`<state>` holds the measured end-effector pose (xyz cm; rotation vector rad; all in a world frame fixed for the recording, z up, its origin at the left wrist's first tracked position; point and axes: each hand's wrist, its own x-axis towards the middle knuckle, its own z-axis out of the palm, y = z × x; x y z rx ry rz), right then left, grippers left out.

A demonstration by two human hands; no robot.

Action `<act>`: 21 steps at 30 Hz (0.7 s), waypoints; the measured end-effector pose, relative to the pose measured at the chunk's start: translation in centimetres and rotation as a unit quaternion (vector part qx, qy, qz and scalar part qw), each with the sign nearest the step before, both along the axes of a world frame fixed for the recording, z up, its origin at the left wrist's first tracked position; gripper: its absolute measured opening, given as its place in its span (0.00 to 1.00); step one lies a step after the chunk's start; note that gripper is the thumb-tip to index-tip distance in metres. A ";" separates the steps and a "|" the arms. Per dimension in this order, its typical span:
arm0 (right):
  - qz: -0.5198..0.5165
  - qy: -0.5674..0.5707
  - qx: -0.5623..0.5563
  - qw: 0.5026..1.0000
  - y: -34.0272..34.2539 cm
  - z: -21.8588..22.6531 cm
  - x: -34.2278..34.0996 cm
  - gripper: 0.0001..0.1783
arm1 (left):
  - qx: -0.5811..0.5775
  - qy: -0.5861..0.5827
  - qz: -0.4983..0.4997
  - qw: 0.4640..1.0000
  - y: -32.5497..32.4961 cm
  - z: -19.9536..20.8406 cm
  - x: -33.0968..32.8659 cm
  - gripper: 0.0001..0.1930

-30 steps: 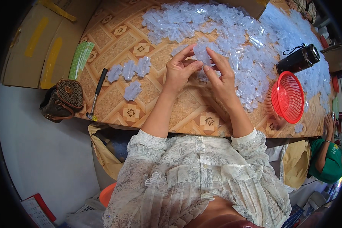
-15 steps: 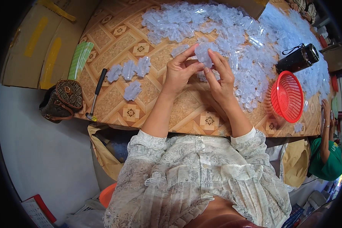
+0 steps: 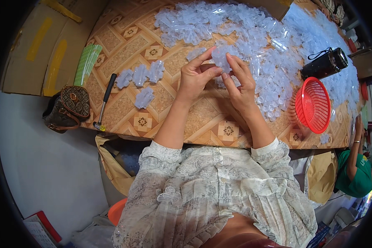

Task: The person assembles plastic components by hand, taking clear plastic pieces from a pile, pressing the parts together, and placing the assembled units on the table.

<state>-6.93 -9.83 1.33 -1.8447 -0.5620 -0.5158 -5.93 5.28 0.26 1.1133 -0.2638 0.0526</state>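
Both hands had barely shifted since the earlier frames; left hand (image 3: 195,77) and right hand (image 3: 240,84) stayed raised over the patterned table (image 3: 124,41), fingers curled, pinching one clear plastic cluster (image 3: 221,57) between them. Four finished clusters (image 3: 139,81) lay left, beside a small hammer (image 3: 103,102). Farther off spread the loose heap of clear pieces (image 3: 252,29), red basket (image 3: 313,105) at right.

— Where's the basket (image 3: 314,104)?
— On the desk (image 3: 124,41), at its right, with the flask (image 3: 325,63) behind it.
— And the hammer (image 3: 102,102)?
— At the left, near the front edge, beside the handbag (image 3: 68,107). Four plastic pieces (image 3: 141,80) lie just right of it; the big pile (image 3: 252,37) lies behind.
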 end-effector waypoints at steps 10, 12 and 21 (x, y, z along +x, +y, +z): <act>0.001 -0.011 -0.014 1.000 -0.4 0.1 0.0 0.26 | -0.002 0.014 -0.013 1.000 0.0 0.5 -0.2 0.27; -0.004 0.005 -0.021 1.000 -0.4 -0.1 0.1 0.27 | 0.005 0.023 -0.015 1.000 -0.1 0.4 -0.2 0.28; -0.061 -0.035 -0.113 0.991 0.3 -0.6 0.5 0.30 | 0.027 0.054 0.044 0.997 -0.8 -0.1 0.3 0.26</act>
